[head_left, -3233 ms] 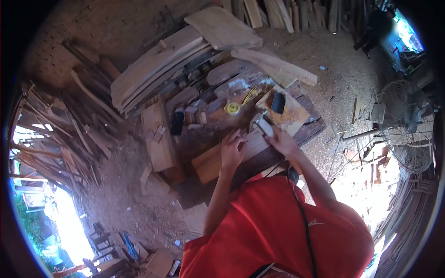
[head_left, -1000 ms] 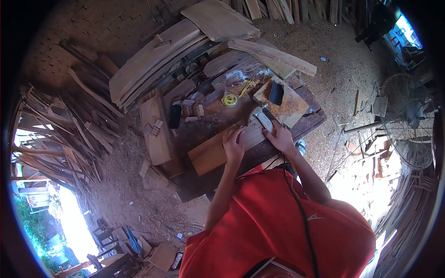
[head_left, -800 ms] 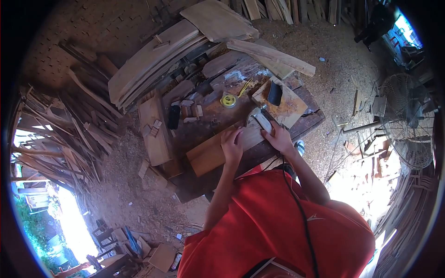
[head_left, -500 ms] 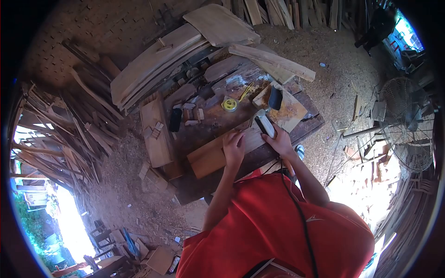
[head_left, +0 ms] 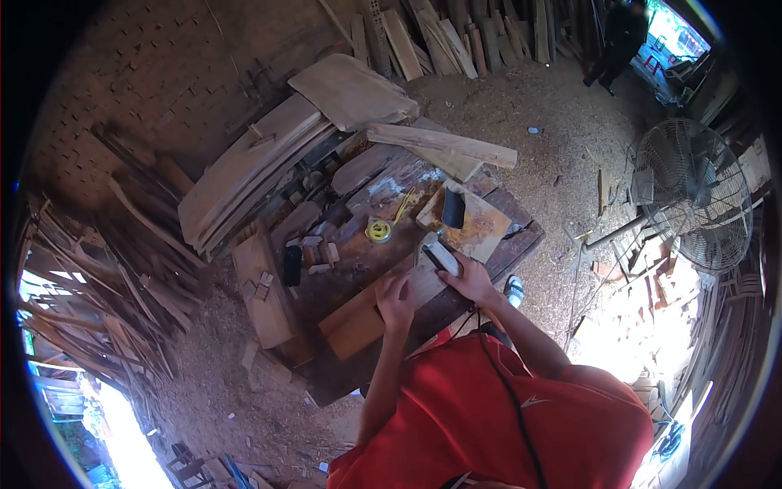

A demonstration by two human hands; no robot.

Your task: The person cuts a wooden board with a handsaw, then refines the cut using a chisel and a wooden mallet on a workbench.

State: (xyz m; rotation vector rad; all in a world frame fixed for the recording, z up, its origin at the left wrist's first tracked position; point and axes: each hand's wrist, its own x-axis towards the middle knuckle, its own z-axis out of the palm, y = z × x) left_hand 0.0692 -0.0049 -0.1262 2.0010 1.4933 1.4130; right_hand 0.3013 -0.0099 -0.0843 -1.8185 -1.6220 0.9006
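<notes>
My right hand (head_left: 468, 279) is wrapped round a silver-and-black hand-held tool (head_left: 441, 257), probably a power tool, over the right part of a flat wooden board. A dark cord (head_left: 503, 367) runs across my red shirt near that arm. My left hand (head_left: 396, 300) is at the middle of the board (head_left: 352, 330), its fingers curled together; whatever they pinch, if anything, is too small to make out. The board lies along the near side of a dark workbench (head_left: 342, 381). Beyond it are a yellow tape measure (head_left: 378, 231) and a black block-like object (head_left: 454, 209).
Small wood blocks (head_left: 320, 255) and a dark case-like object (head_left: 292, 266) lie on the bench's left. Stacked planks (head_left: 252, 167) stand behind. A caged fan (head_left: 692, 196) is at right. Timber piles (head_left: 106, 269) fill the left. A person (head_left: 623, 41) stands far back.
The view has shifted, so the bench and hands appear lower and further left. Both hands remain at the board, and the tool is still in my right hand.
</notes>
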